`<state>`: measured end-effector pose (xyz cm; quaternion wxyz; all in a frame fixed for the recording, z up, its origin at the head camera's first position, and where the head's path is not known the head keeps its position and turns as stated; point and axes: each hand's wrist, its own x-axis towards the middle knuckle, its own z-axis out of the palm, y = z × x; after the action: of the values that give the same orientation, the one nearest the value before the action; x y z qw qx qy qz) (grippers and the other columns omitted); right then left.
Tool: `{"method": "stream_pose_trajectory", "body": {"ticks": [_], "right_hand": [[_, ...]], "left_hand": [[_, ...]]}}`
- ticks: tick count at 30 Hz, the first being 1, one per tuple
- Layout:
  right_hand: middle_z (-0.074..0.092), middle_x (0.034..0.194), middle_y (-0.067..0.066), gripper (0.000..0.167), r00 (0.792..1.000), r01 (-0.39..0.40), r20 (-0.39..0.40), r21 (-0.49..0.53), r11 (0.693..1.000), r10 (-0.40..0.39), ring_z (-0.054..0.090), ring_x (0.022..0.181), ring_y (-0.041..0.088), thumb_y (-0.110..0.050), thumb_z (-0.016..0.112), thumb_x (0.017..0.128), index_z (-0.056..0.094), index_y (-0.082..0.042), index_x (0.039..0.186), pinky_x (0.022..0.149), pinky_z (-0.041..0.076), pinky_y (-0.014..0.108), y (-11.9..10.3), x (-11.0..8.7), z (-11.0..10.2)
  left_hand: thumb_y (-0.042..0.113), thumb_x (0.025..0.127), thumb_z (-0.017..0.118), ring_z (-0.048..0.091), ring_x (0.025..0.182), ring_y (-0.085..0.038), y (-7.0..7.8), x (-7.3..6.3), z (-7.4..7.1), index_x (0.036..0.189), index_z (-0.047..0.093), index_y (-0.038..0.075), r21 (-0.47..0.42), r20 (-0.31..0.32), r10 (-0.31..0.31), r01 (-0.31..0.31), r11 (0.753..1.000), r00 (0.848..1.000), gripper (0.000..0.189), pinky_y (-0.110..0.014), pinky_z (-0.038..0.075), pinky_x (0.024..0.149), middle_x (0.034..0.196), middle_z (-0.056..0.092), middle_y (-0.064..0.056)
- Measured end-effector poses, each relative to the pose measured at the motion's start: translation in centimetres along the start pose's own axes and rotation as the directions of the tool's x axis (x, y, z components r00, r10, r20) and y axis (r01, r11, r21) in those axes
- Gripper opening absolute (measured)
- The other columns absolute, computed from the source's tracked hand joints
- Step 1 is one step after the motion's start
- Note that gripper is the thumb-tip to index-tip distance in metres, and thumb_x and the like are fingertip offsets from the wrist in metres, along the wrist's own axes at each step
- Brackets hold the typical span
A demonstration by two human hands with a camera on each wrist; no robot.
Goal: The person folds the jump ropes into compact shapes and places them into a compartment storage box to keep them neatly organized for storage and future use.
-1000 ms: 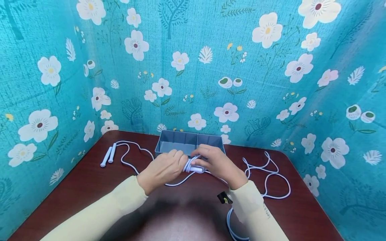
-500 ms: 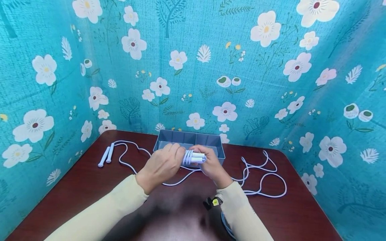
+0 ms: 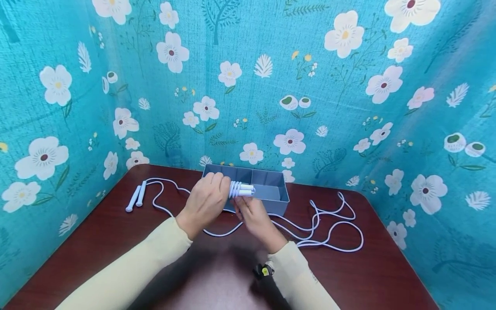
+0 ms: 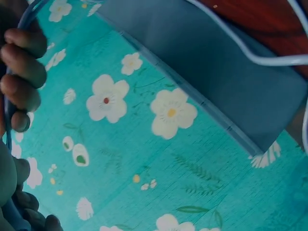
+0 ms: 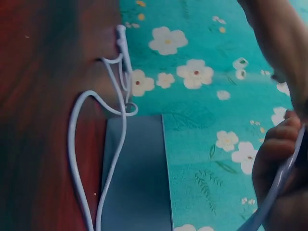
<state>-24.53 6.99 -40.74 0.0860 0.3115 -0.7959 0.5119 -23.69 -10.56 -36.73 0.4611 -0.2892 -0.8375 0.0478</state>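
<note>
My left hand (image 3: 207, 200) grips a bundled white jump rope (image 3: 235, 189) in the head view, fingers curled round it. Cord is wound in several turns about its paired handles (image 3: 246, 190), whose ends stick out to the right. Just under those handle ends is my right hand (image 3: 253, 219), its fingers curled in close to the bundle. A strand of cord (image 5: 276, 192) crosses the curled fingers in the right wrist view. The left wrist view shows curled fingers (image 4: 21, 72) at its left edge with cord running past them. The palm sides are hidden.
A grey two-compartment tray (image 3: 277, 207) stands behind the hands, partly covered by them. Another white jump rope has its two handles (image 3: 135, 197) at the table's left; its cord (image 3: 348, 250) passes before the tray and loops at right. Flowered teal cloth (image 3: 248, 86) surrounds the table.
My right hand has gone from above the wound cord, round the handle ends, to below them. Both hands and the bundle have shifted slightly up and left.
</note>
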Motion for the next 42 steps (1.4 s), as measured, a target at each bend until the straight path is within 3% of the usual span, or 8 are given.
{"method": "stream_pose_trajectory", "body": {"ticks": [5,13,18,24,28,32,38,42], "right_hand": [[0.045,0.064,-0.007,0.032,0.999,-0.001,0.033,-0.273,0.962,0.01,0.044,0.056,0.008,-0.034,0.04,0.105,0.053,-0.014,0.084,0.053,0.04,0.026,-1.0,-0.9,0.8],[0.043,0.062,-0.008,0.03,0.993,0.017,0.112,-0.493,0.87,0.044,0.045,0.056,0.009,-0.044,0.048,0.1,0.053,-0.017,0.088,0.052,0.04,0.024,-2.6,-2.0,0.6],[0.035,0.057,-0.008,0.03,0.993,0.119,0.093,-0.616,0.779,-0.078,0.034,0.048,0.008,-0.036,0.054,0.1,0.047,-0.019,0.076,0.045,0.031,0.024,-3.6,-1.9,-0.7],[0.035,0.055,-0.011,0.028,0.956,0.29,0.19,-0.709,0.643,-0.221,0.036,0.047,0.006,-0.032,0.062,0.095,0.051,-0.018,0.073,0.046,0.032,0.023,-5.0,-1.8,-2.7],[0.038,0.054,-0.011,0.026,0.939,0.341,0.241,-0.76,0.554,-0.247,0.039,0.048,0.006,-0.032,0.064,0.093,0.055,-0.017,0.073,0.046,0.034,0.023,-5.9,-1.7,-4.3],[0.038,0.055,-0.011,0.024,0.93,0.365,0.28,-0.783,0.503,-0.239,0.039,0.049,0.004,-0.03,0.061,0.093,0.057,-0.018,0.073,0.046,0.035,0.023,-6.6,-1.2,-5.8],[0.034,0.058,-0.011,0.024,0.926,0.378,0.313,-0.787,0.487,-0.213,0.035,0.048,0.005,-0.025,0.061,0.094,0.053,-0.021,0.071,0.045,0.032,0.023,-7.0,-0.3,-8.1],[0.042,0.065,-0.013,0.014,0.93,0.368,0.3,-0.76,0.536,-0.213,0.041,0.055,0.004,-0.024,0.063,0.094,0.06,-0.021,0.081,0.051,0.038,0.023,-6.9,-0.1,-9.4]], "left_hand": [[0.01,0.087,0.067,0.041,0.062,-0.021,-0.3,-0.5,1.3,0.095,0.052,-0.002,0.029,0.032,-0.03,0.029,0.999,0.999,0.021,-0.03,0.035,0.049,0.074,0.046,-0.011],[0.013,0.083,0.075,0.04,0.061,-0.021,-1.6,-1.0,3.3,0.094,0.054,-0.001,0.059,0.011,-0.034,0.033,0.998,0.999,0.027,-0.03,0.033,0.049,0.073,0.045,-0.011],[0.013,0.084,0.074,0.043,0.063,-0.022,-1.7,-0.6,3.7,0.094,0.053,0.001,0.054,0.026,-0.043,0.041,0.998,0.999,0.026,-0.031,0.033,0.05,0.075,0.047,-0.011],[0.016,0.089,0.069,0.042,0.065,-0.021,-0.9,-0.5,3.8,0.095,0.053,0.004,0.051,0.092,-0.014,0.009,0.999,0.996,0.021,-0.031,0.033,0.053,0.076,0.047,-0.009],[0.018,0.089,0.07,0.041,0.065,-0.021,-0.3,-0.9,3.8,0.096,0.054,0.007,0.051,0.108,0.025,-0.031,0.998,0.994,0.021,-0.032,0.032,0.055,0.075,0.046,-0.008],[0.017,0.087,0.07,0.042,0.068,-0.021,0.6,-1.1,3.7,0.098,0.054,0.009,0.017,0.089,0.073,-0.075,0.997,0.993,0.021,-0.033,0.033,0.057,0.078,0.047,-0.007],[0.012,0.09,0.062,0.042,0.068,-0.021,1.7,-1.0,3.3,0.096,0.054,0.009,-0.061,0.044,0.132,-0.129,0.99,0.99,0.01,-0.033,0.033,0.058,0.078,0.046,-0.007],[0.011,0.099,0.04,0.043,0.07,-0.021,2.4,-0.5,2.5,0.097,0.056,0.009,-0.1,0.019,0.159,-0.156,0.983,0.987,0.015,-0.033,0.036,0.062,0.079,0.045,-0.006]]}}
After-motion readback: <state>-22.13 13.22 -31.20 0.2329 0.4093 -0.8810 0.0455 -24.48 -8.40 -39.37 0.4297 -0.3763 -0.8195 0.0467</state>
